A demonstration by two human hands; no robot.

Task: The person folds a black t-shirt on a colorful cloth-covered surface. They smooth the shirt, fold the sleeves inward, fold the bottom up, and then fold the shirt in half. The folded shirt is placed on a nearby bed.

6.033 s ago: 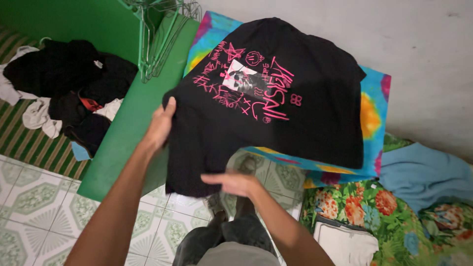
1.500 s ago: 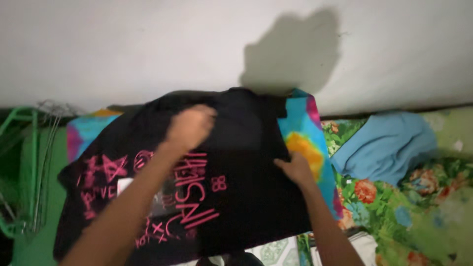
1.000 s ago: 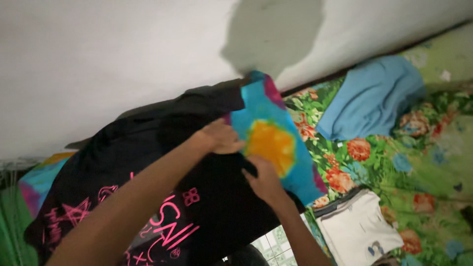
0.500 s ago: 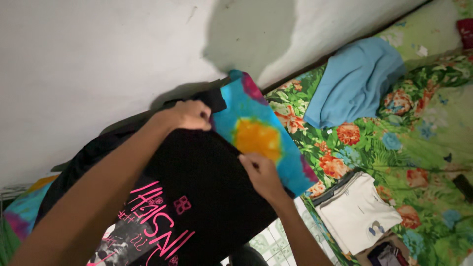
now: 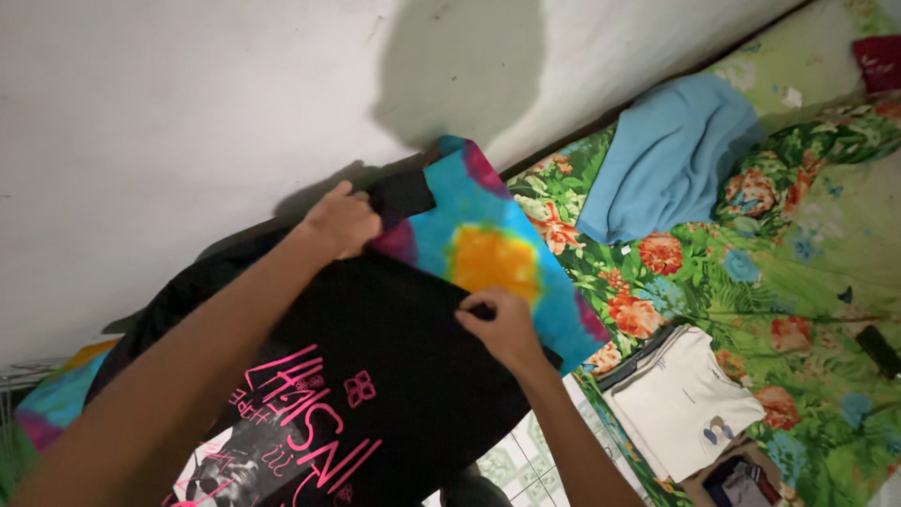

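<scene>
Your hands are hemmed by the white wall (image 5: 188, 103) just behind the black shirt (image 5: 394, 357). To your right, the tie-dye cloth (image 5: 497, 253) lies bare; beyond it, blue cloth (image 5: 671, 160) and folded white shirt (image 5: 680, 404) occupy the floral bedding (image 5: 798, 282).

One head-worn view looks steeply down, close over the black shirt (image 5: 375, 347).

So the count: two hands, left (image 5: 343, 223) and right (image 5: 507, 327), both on one black tee (image 5: 394, 347) with pink print. One tie-dye cloth (image 5: 488, 253) under it. One blue cloth (image 5: 671, 155) and one folded white tee (image 5: 680, 404) on one floral sheet (image 5: 798, 300). One small dark red thing (image 5: 882, 61) in the corner, can't tell what.
</scene>
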